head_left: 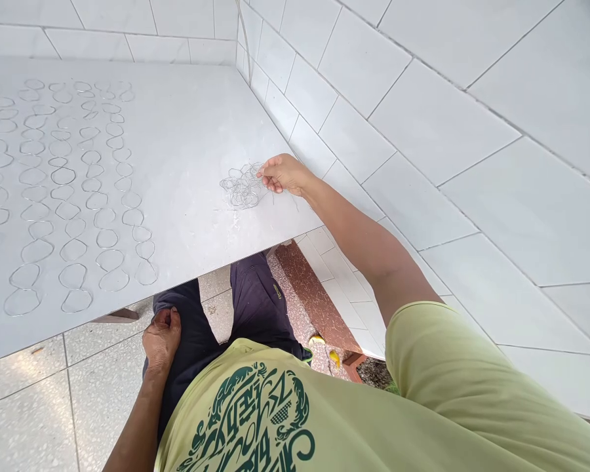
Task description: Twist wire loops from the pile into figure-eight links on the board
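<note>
My right hand [281,174] is at the right edge of a tangled heap of thin wire pieces [240,188] on the white tabletop [187,151]. Its thumb and fingertips are pinched together on thin wire, and a few loose ends show below the hand. My left hand [162,337] rests on my thigh, curled into a loose fist with nothing seen sticking out. Across the left half of the table, figure-eight wire loops [73,246] lie flat in several columns running from the near edge to the back.
A tiled wall [373,144] borders the table on the right and meets the back wall in a corner, where a thin cable [246,46] hangs. Below are a speckled floor [39,406], a red-brown ledge [319,295] and a small yellow object [334,358].
</note>
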A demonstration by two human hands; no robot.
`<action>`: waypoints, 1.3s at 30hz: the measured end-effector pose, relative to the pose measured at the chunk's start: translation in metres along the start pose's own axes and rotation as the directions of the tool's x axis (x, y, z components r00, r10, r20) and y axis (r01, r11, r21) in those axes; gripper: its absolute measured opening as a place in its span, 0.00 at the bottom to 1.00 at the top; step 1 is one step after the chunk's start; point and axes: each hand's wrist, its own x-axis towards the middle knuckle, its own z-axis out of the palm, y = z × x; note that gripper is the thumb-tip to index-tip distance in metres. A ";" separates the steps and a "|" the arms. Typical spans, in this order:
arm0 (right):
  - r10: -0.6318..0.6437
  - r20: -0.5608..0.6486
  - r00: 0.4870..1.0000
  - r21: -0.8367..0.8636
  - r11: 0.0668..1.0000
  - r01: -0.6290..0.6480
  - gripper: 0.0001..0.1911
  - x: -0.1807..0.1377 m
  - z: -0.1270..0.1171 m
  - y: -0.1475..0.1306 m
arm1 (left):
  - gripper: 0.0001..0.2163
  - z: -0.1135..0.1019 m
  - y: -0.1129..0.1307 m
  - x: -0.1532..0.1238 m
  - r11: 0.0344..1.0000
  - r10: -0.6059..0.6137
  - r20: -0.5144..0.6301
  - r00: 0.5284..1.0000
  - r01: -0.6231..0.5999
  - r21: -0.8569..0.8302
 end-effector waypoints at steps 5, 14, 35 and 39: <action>0.041 -0.038 0.998 0.095 0.995 -0.037 0.12 -0.010 0.008 0.005 | 0.17 -0.003 0.001 -0.007 0.999 0.038 0.015 0.999 -0.038 0.008; -0.022 0.014 1.000 0.316 0.949 0.016 0.08 -0.038 0.026 0.028 | 0.10 -0.065 0.097 -0.059 0.778 0.511 -0.124 0.850 -0.519 -0.353; -0.095 -0.111 0.989 -0.349 0.936 0.051 0.14 -0.044 0.024 0.026 | 0.11 -0.094 0.179 0.001 0.751 0.417 -0.240 0.877 -0.481 -0.453; -0.275 -0.101 0.956 -0.333 0.915 0.228 0.17 -0.015 0.025 0.009 | 0.11 -0.093 0.180 0.001 0.767 0.419 -0.250 0.873 -0.488 -0.417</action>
